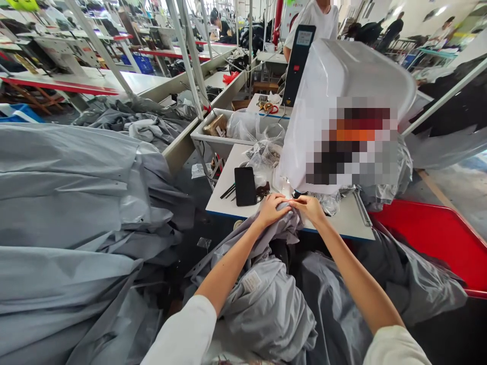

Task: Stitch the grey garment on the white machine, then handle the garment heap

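Observation:
A crumpled grey garment [266,294] hangs from the front edge of the white worktable [224,203] and gathers below in my lap. My left hand [272,209] is closed on its upper part at the table edge. Close beside it, my right hand [307,207] pinches at the same spot, fingertips almost meeting the left ones. Whatever small thing lies between the right fingertips is too small to make out. A black phone [245,186] lies to the left of my hands.
A big whitish plastic cover [342,61] rises over the table, partly blurred. Grey fabric [68,187] is piled at left. A red bin [429,238] stands at right. Behind the phone are clear plastic bags [262,152] and a white trough [213,133]. Other people are farther back.

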A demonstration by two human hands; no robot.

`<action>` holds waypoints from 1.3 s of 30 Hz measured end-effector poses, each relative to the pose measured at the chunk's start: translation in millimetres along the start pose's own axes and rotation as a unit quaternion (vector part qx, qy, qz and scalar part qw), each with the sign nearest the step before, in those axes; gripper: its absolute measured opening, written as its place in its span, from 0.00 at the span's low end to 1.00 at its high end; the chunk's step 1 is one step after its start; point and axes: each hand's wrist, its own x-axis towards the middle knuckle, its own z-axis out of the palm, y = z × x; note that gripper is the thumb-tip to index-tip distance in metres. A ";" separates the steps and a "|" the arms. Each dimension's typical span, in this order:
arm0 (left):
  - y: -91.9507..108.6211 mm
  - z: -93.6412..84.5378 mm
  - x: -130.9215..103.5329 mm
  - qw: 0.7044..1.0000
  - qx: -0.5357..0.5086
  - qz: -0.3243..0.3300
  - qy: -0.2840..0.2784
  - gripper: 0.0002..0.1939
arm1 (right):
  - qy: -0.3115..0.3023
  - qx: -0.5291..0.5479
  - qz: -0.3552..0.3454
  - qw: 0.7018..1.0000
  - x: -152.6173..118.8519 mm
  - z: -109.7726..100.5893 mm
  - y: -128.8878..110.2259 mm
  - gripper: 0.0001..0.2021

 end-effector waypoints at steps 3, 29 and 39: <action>-1.1 0.6 0.0 1.000 0.001 0.003 -0.003 0.12 | -0.014 0.009 0.008 1.000 2.1 -0.7 3.7 0.19; -0.6 0.6 -0.8 1.000 0.004 0.015 0.002 0.12 | -0.027 0.097 0.018 0.995 -7.9 0.8 15.6 0.24; 2.5 -1.4 -0.3 1.000 -0.013 -0.001 0.000 0.11 | 0.170 -0.351 -0.086 0.917 15.7 -61.5 11.6 0.11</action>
